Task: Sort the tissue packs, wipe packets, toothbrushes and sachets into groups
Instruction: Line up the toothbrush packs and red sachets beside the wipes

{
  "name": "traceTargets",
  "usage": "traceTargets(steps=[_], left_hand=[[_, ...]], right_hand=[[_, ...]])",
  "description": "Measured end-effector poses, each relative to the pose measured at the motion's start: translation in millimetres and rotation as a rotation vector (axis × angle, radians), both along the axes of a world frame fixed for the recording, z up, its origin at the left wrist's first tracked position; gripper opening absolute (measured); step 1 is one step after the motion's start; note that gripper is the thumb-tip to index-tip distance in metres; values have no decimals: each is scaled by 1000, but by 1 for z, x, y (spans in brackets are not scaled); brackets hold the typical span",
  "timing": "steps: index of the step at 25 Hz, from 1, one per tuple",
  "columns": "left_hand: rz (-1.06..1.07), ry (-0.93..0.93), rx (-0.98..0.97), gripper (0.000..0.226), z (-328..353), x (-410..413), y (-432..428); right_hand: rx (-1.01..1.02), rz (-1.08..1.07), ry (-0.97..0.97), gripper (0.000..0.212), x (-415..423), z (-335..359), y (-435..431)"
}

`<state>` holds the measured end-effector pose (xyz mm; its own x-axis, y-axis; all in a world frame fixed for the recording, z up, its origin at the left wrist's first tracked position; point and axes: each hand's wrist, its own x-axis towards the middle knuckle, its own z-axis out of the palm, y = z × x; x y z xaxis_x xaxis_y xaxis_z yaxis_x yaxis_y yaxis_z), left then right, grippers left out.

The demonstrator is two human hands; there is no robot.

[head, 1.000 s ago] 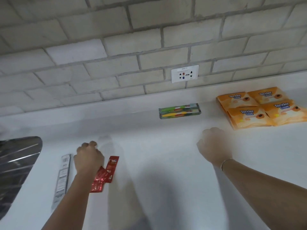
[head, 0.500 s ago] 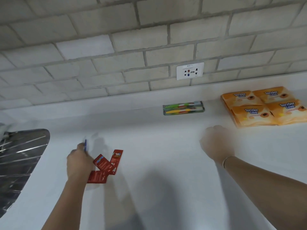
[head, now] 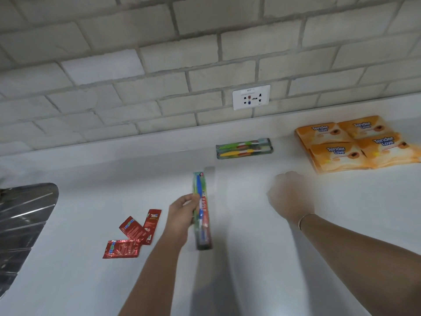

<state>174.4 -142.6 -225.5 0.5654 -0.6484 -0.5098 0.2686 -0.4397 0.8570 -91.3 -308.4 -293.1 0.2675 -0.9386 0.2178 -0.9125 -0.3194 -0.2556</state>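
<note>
Left hand grips a long, glossy plastic toothbrush pack.

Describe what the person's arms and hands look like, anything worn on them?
Both forearms are bare, with no sleeves or gloves in view. The right hand has a thin metallic bangle at the wrist. The left hand shows nothing worn, no rings or watch visible.

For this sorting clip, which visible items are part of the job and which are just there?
Part of the job:
- packaged toothbrush gripped by left hand
- toothbrush packs by the wall
- orange wipe packets
- red sachets

Just there:
- wall socket
- metal drainer
- right hand, closed, holding nothing visible
</note>
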Motion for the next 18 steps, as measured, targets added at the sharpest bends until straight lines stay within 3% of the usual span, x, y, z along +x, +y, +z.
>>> traceTargets(steps=[5,8,10,12,13,16,18], left_hand=[[183,281,-133,15,-20,-48,-29],[164,221,-58,13,-26,-62,-32],[-43,-98,161,21,-23,-63,-31],[-303,-608,363,32,-15,-63,-32],[-371,-853,363,31,-12,-63,-32],[-569,-1310,20,26,-26,-65,-27],[-702,-1471,-87,33,-49,-68,-23]], right_hand=[[10,-10,-11,36,-2,0,0],[10,-7,-22,35,-1,0,1],[10,-2,-20,37,-1,0,1],[15,-8,-7,36,-3,1,0],[21,-10,-4,35,-2,2,0],[47,-15,-13,33,-2,1,2],[56,-19,-37,31,-3,1,4]])
